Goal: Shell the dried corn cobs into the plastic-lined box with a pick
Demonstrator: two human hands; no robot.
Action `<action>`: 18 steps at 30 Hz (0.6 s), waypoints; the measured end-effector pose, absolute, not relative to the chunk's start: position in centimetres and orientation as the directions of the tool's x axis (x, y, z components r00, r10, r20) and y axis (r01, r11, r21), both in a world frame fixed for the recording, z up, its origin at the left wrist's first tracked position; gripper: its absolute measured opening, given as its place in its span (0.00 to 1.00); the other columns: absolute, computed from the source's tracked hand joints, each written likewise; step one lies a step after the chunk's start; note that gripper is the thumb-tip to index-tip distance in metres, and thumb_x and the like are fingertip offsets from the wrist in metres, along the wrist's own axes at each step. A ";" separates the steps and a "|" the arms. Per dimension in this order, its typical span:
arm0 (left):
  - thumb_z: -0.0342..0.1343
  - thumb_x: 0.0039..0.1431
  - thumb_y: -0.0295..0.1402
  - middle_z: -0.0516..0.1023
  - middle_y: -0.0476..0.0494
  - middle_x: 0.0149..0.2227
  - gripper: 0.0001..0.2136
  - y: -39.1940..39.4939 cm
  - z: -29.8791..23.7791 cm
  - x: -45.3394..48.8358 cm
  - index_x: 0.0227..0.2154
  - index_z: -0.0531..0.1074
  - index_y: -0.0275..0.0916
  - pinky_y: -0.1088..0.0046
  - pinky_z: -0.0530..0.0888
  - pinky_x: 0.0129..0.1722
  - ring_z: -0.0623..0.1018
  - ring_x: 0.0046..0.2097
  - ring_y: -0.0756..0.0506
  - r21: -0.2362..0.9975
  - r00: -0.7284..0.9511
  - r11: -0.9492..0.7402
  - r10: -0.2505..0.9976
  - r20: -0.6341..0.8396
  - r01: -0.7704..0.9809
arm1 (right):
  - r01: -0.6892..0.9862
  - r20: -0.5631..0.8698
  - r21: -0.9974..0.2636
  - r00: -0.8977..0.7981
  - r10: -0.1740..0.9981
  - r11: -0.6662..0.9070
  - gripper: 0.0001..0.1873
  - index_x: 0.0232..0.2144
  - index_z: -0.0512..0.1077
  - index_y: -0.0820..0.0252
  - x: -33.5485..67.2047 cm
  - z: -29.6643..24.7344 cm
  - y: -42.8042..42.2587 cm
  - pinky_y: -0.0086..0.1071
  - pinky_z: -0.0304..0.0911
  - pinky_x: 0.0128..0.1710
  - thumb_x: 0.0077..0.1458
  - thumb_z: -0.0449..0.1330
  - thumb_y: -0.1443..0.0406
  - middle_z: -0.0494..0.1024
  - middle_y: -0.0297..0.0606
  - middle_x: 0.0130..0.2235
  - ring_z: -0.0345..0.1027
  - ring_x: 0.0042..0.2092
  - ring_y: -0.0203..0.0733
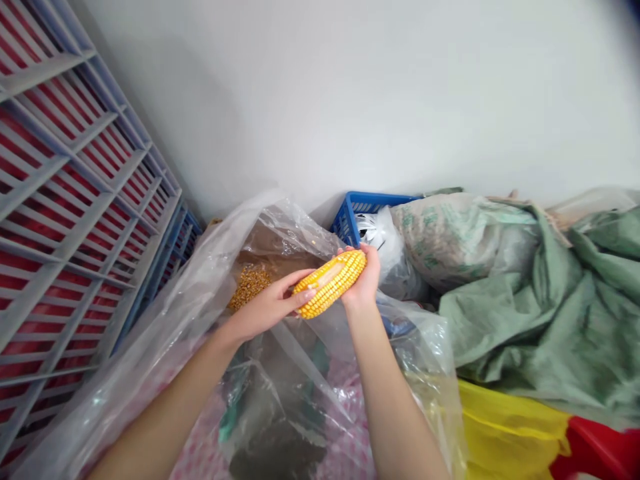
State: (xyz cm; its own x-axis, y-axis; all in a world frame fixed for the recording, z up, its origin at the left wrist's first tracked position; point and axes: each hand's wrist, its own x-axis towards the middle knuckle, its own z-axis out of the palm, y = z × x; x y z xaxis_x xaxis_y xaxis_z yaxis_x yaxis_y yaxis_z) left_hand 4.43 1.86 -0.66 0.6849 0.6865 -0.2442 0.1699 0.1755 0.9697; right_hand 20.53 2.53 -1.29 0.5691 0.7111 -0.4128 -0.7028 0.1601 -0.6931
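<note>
While my left hand grips the cob's lower end and my right hand cups its upper end, a yellow corn cob slants between them, lower-left to upper-right, above loose kernels in a clear plastic bag.

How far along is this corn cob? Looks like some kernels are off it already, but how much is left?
Done: a pale bare strip runs along the corn cob, and loose yellow kernels lie inside the clear plastic bag. In hand: the cob, held between the left hand and right hand. Left: most of the visible side still carries rows of kernels; the far side is hidden.
</note>
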 end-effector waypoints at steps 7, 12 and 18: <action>0.44 0.55 0.48 0.75 0.41 0.45 0.26 2.0 -1.8 5.5 0.49 0.67 0.36 0.66 0.69 0.45 0.73 0.45 0.41 0.942 0.515 0.061 0.825 -0.233 0.329 | -0.746 -0.450 -0.649 0.532 0.717 0.146 0.08 0.22 0.60 0.59 18.9 -0.6 2.7 0.28 0.64 0.24 0.39 0.57 0.63 0.68 0.27 0.17 0.66 0.22 0.34; 0.48 0.52 0.48 0.72 0.41 0.49 0.27 2.0 -1.6 5.7 0.51 0.65 0.37 0.69 0.69 0.46 0.72 0.48 0.41 0.927 0.531 0.074 0.802 -0.274 0.367 | -0.642 -0.312 -0.735 0.604 0.733 0.216 0.11 0.22 0.57 0.57 18.8 -0.7 2.6 0.30 0.64 0.25 0.38 0.58 0.64 0.69 0.26 0.17 0.66 0.21 0.35; 0.47 0.53 0.41 0.64 0.45 0.57 0.24 2.1 -1.1 5.2 0.54 0.63 0.41 0.73 0.68 0.48 0.68 0.54 0.43 0.949 0.578 0.147 0.764 -0.287 0.278 | -0.638 -0.316 -0.739 0.612 0.725 0.217 0.11 0.22 0.57 0.58 20.0 -0.5 2.5 0.29 0.62 0.24 0.39 0.57 0.63 0.69 0.26 0.18 0.66 0.22 0.35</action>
